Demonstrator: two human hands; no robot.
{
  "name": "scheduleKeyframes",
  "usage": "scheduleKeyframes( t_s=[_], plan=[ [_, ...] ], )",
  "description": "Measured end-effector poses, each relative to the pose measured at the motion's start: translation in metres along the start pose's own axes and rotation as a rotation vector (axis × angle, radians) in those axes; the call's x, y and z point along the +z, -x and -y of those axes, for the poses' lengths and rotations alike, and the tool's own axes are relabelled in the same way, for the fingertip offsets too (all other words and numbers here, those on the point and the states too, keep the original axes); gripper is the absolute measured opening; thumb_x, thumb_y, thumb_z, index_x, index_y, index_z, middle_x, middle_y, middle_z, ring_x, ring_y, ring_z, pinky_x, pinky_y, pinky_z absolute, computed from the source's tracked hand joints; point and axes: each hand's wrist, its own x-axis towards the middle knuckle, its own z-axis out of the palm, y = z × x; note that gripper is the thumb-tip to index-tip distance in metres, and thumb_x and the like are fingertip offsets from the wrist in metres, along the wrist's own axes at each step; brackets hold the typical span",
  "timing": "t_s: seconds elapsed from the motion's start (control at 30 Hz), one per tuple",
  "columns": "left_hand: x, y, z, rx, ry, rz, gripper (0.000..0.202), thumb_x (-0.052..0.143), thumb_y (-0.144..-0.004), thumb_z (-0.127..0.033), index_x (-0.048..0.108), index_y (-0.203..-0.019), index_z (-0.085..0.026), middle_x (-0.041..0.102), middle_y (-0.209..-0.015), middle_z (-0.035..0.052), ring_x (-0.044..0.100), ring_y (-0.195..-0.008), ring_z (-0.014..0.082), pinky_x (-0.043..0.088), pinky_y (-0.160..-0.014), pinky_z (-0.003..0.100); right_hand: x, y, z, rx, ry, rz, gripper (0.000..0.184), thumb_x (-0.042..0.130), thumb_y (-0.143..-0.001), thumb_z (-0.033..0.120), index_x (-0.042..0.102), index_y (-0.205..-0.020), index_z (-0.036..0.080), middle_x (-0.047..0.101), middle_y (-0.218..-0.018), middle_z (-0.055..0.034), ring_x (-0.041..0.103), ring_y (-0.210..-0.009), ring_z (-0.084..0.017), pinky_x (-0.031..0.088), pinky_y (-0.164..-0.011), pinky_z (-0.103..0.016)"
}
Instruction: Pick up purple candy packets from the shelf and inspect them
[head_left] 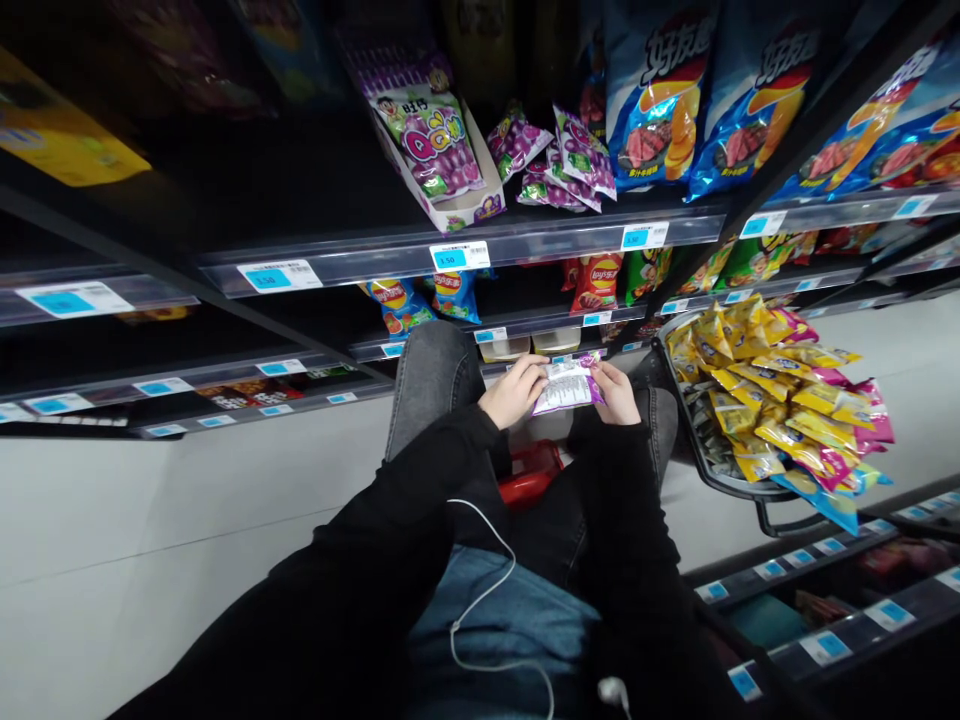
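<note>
The left hand [516,392] and the right hand [616,392] are holding one small purple-and-white snack packet [568,386] between them, each clamped on an end, the printed back facing up; the packet is hovering above the person's knees, in front of the lower shelves and well below the shelf edge [465,245] carrying the price labels.

Risks, as judged: the grip is lying only at the two ends of a slick film pack, so a loosened pinch on either side is likely to let it drop to the floor between the legs; a pull in opposite directions could be straining the seams; the packet is crossing close to the basket [720,470] at the right, which is heaped above its rim with yellow and pink packs [780,400], and a brush from the right sleeve could be tipping some out; the white earphone cable [480,590] is hanging loose over the lap and could be snagging a wrist.

Surroundings: the floor [135,540] is showing pale, smooth tile; dark metal shelving is standing ahead and at the lower right; an open display carton of purple sweets [439,150] is sitting on the upper shelf beside loose purple packets [551,160]; blue crisp bags [660,90] are standing further right; a red object [529,475], unclear in kind, is lying below the knees; lighting is dim at the left.
</note>
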Motion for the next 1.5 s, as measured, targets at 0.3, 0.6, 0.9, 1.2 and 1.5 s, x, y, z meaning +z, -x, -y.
scheduleKeyframes(
  t_s=[0.3,0.6,0.9,1.2,1.5],
  plan=[
    [-0.002,-0.010,0.002,-0.166,0.071,0.118,0.025,0.042,-0.088,-0.028,0.063,-0.086,-0.015,0.044,-0.105,0.0091,0.037,-0.104,0.0182,0.039,-0.100,0.041,-0.011,-0.006,-0.003,0.024,-0.003,0.047,0.065,0.078,-0.032,0.048,0.048,-0.074,0.008,0.051,-0.064,-0.0001,0.046,-0.056,-0.003,0.034,-0.056,-0.017],
    [-0.019,0.002,-0.016,-0.052,0.051,-0.023,0.019,0.052,-0.080,-0.031,0.057,-0.077,-0.013,0.047,-0.109,0.0079,0.046,-0.104,0.0156,0.043,-0.095,0.033,-0.018,-0.008,-0.006,0.137,-0.060,0.100,0.062,0.079,-0.035,0.040,0.045,-0.077,0.010,0.050,-0.063,0.0002,0.046,-0.057,-0.005,0.035,-0.055,-0.018],
    [-0.017,-0.004,-0.022,-0.213,0.023,0.183,0.024,0.035,-0.087,-0.022,0.056,-0.088,-0.011,0.044,-0.113,0.0103,0.045,-0.105,0.0169,0.042,-0.101,0.037,-0.028,-0.011,-0.005,0.119,-0.007,0.066,0.068,0.080,-0.031,0.046,0.042,-0.076,0.011,0.048,-0.061,0.0013,0.044,-0.055,-0.004,0.035,-0.055,-0.018],
    [-0.003,-0.004,-0.019,-0.521,0.335,-0.070,0.019,0.043,-0.086,-0.029,0.048,-0.093,-0.012,0.041,-0.109,0.0105,0.046,-0.105,0.0168,0.042,-0.103,0.044,-0.022,-0.013,-0.011,0.005,-0.079,0.073,0.069,0.078,-0.039,0.049,0.045,-0.087,0.012,0.056,-0.078,-0.0031,0.050,-0.066,-0.006,0.041,-0.064,-0.021],
    [-0.008,-0.011,-0.022,-0.855,1.095,0.108,0.070,0.077,-0.046,-0.060,0.050,-0.089,-0.011,0.059,-0.080,0.0040,0.057,-0.061,0.0098,0.045,-0.042,0.016,-0.025,-0.019,-0.016,-0.186,0.209,0.005,0.058,0.070,-0.048,0.053,0.039,-0.070,0.010,0.040,-0.061,0.0017,0.034,-0.057,0.000,0.028,-0.055,-0.014]
  ],
)
